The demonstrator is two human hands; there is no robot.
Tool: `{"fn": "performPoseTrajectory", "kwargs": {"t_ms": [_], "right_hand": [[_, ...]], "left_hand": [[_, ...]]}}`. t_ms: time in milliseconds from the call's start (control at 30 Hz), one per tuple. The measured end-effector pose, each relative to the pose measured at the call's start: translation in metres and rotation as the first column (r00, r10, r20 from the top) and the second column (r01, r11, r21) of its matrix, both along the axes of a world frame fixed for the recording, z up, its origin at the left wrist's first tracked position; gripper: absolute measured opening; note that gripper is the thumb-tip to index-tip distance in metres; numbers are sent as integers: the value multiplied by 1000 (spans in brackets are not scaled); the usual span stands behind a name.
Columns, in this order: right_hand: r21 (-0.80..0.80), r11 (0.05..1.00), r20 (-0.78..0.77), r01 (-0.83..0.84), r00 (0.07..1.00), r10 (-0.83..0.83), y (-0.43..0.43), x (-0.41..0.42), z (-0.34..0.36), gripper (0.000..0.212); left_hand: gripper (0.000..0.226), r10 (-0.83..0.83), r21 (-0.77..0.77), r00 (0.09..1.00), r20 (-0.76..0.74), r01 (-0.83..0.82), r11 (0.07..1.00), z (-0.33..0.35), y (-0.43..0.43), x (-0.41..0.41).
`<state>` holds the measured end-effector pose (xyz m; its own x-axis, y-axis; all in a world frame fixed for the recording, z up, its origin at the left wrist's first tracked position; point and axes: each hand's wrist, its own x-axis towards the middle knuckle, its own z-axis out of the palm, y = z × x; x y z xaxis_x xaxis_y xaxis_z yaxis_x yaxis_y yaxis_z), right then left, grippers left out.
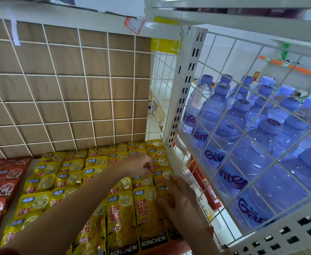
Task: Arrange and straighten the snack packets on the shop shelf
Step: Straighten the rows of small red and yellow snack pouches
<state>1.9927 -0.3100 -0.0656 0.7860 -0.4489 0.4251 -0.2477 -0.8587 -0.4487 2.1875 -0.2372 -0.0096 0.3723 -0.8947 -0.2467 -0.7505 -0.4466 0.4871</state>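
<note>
Several rows of yellow snack packets [46,183] lie overlapping on the white shelf [171,159], running from the back wire grid to the front edge. My left hand [138,165] reaches in over the rows with its fingers curled, pinching the top of a yellow packet near the right side. My right hand [180,199] lies blurred on the rightmost column of yellow packets, fingers fairly straight and touching them. A front packet marked KONCHEW [149,218] sits just left of my right hand.
Red snack packets [0,184] fill the shelf at the left. A wire grid [64,89] backed by brown board closes the rear. To the right, behind a wire divider [242,137], stand several blue water bottles [230,144]. An upper shelf edge [77,21] hangs overhead.
</note>
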Motion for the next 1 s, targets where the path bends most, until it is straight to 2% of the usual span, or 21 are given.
{"fn": "performPoseTrajectory", "kwargs": {"t_ms": [67,167,400,1000], "right_hand": [[-106,991,-59,-86,995,80,1,4,-5,47],[-141,974,-120,-175,980,159,1,10,-9,53],[-55,970,-151,-237,962,227,2,12,-14,57],[-21,964,-119,-265,958,261,2,14,-16,58]], "left_hand": [[12,2,-6,1000,3,-2,1000,0,-1,1],[10,-3,-11,1000,9,3,1000,1,-1,1],[10,-21,-14,999,25,21,1000,2,-3,1],[10,-22,-16,1000,20,22,1000,3,-5,5]]}}
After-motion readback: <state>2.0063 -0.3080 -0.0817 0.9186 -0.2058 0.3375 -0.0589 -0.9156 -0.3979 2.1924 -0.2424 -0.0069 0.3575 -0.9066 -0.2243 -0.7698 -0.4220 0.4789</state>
